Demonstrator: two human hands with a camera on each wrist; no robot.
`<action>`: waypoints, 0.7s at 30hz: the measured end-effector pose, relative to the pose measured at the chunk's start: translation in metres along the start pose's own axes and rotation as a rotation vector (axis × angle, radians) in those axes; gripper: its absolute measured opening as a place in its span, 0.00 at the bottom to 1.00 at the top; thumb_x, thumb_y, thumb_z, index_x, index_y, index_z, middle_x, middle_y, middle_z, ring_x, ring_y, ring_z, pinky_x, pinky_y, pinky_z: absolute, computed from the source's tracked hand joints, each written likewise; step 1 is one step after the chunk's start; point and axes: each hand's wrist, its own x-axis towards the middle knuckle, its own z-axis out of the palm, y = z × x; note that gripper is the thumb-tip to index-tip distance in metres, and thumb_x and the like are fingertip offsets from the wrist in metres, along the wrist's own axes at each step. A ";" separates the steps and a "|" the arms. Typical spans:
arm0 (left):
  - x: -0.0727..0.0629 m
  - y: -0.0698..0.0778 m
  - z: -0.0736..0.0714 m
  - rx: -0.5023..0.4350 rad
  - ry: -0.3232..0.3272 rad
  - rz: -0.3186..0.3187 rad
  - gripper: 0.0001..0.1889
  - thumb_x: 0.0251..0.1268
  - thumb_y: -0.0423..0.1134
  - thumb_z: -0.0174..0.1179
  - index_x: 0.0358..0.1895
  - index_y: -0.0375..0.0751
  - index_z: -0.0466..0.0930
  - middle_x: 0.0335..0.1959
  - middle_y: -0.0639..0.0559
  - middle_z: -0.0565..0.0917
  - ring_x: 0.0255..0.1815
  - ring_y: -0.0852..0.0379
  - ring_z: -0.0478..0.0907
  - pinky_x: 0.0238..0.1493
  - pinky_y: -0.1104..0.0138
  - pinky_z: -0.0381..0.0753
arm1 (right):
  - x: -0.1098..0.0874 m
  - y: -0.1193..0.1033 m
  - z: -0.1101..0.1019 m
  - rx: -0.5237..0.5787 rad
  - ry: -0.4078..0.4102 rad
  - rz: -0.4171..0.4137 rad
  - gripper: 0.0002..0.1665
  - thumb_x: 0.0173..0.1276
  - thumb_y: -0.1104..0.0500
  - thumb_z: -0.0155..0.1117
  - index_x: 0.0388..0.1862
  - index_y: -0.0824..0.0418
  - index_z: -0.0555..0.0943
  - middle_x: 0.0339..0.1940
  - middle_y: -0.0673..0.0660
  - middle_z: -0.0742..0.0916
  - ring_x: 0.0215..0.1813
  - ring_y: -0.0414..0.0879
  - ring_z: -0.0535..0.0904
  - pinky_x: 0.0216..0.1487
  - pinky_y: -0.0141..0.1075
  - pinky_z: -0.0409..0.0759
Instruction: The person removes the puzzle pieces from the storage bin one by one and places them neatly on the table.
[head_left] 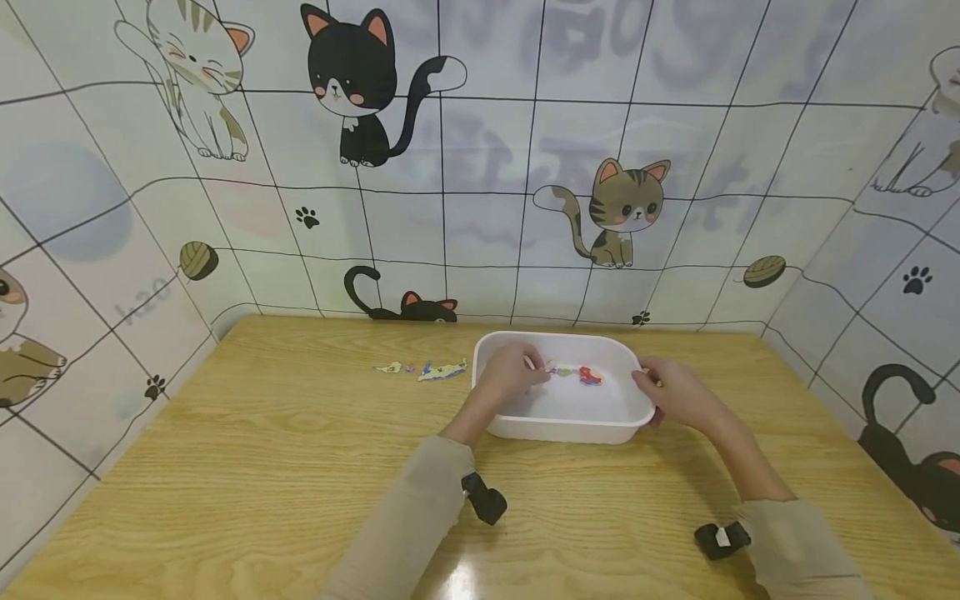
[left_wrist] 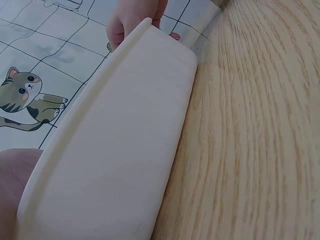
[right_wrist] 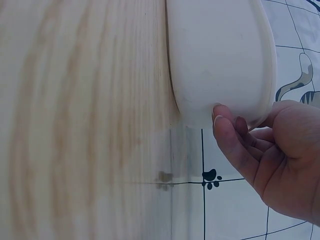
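At the left, the pale wood-grain bench (head_left: pixel 225 467) runs up to the cat-printed wall covering (head_left: pixel 487 242), with a broad stretch of wood inside that edge. Small flat pale-yellow scraps with blue and pink marks (head_left: pixel 442 372) lie in a row near the back edge, the rightmost just beside the white rounded-rectangular plastic tray (head_left: pixel 555 432). The tray sits with its far rim close to the wall; before it, wood reaches toward the viewer between two beige sleeves (head_left: pixel 408 517). The left hand (head_left: pixel 516 372) reaches over the tray's left part, fingers bent down inside; whether they pinch a scrap or only touch it, I cannot fairly tell. Just right of those fingertips, a thin green-and-red flat piece (head_left: pixel 590 377) lies on the tray floor. The right hand (head_left: pixel 675 392) grips the tray's right end, thumb at the rim and fingers against the outside, and to its right more wood runs to the side wall.

As for writing, faint "h20" shows on the left wall; the large pale lettering across the back is too washed-out to read.
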 end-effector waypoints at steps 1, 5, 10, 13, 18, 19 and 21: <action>0.000 0.000 0.000 -0.003 0.006 0.008 0.07 0.66 0.39 0.68 0.31 0.42 0.82 0.20 0.53 0.79 0.19 0.61 0.73 0.21 0.72 0.68 | 0.000 0.000 0.000 0.001 -0.001 0.001 0.26 0.79 0.65 0.49 0.68 0.83 0.63 0.35 0.66 0.86 0.19 0.48 0.82 0.25 0.46 0.84; 0.001 -0.001 0.000 -0.030 0.036 0.034 0.05 0.67 0.35 0.66 0.33 0.40 0.83 0.21 0.53 0.81 0.21 0.61 0.74 0.23 0.72 0.70 | 0.000 0.000 0.000 0.004 -0.003 0.005 0.27 0.79 0.65 0.49 0.68 0.83 0.63 0.36 0.66 0.86 0.20 0.48 0.82 0.26 0.45 0.84; 0.002 -0.002 -0.001 -0.085 0.055 0.037 0.02 0.65 0.32 0.65 0.37 0.37 0.85 0.27 0.52 0.84 0.25 0.60 0.79 0.27 0.71 0.76 | 0.000 0.000 0.000 -0.001 -0.003 0.006 0.27 0.79 0.64 0.50 0.68 0.83 0.63 0.36 0.66 0.86 0.19 0.48 0.82 0.26 0.45 0.84; 0.001 -0.001 -0.003 -0.110 0.056 0.040 0.04 0.64 0.32 0.65 0.40 0.37 0.85 0.29 0.52 0.84 0.27 0.59 0.79 0.28 0.71 0.78 | 0.000 0.000 0.000 -0.001 -0.003 0.009 0.27 0.79 0.64 0.50 0.68 0.83 0.63 0.36 0.65 0.86 0.20 0.48 0.82 0.25 0.45 0.84; 0.000 -0.001 -0.007 -0.147 0.062 0.063 0.07 0.64 0.31 0.65 0.43 0.36 0.86 0.32 0.50 0.86 0.29 0.59 0.81 0.30 0.71 0.78 | 0.001 0.000 0.001 -0.004 -0.005 0.013 0.27 0.79 0.64 0.50 0.68 0.82 0.64 0.35 0.65 0.86 0.20 0.47 0.82 0.25 0.45 0.84; 0.000 0.000 -0.008 -0.154 0.063 0.067 0.07 0.64 0.31 0.65 0.43 0.35 0.86 0.32 0.50 0.86 0.29 0.59 0.81 0.30 0.71 0.78 | 0.001 0.000 0.001 -0.005 -0.005 0.012 0.27 0.79 0.64 0.50 0.68 0.82 0.64 0.35 0.65 0.86 0.20 0.47 0.82 0.25 0.45 0.84; -0.001 0.001 -0.009 -0.162 0.066 0.075 0.08 0.64 0.30 0.65 0.44 0.34 0.86 0.33 0.49 0.87 0.29 0.59 0.82 0.30 0.71 0.78 | 0.001 0.000 0.001 -0.007 -0.005 0.010 0.27 0.79 0.64 0.50 0.68 0.82 0.63 0.36 0.65 0.86 0.20 0.47 0.82 0.25 0.45 0.84</action>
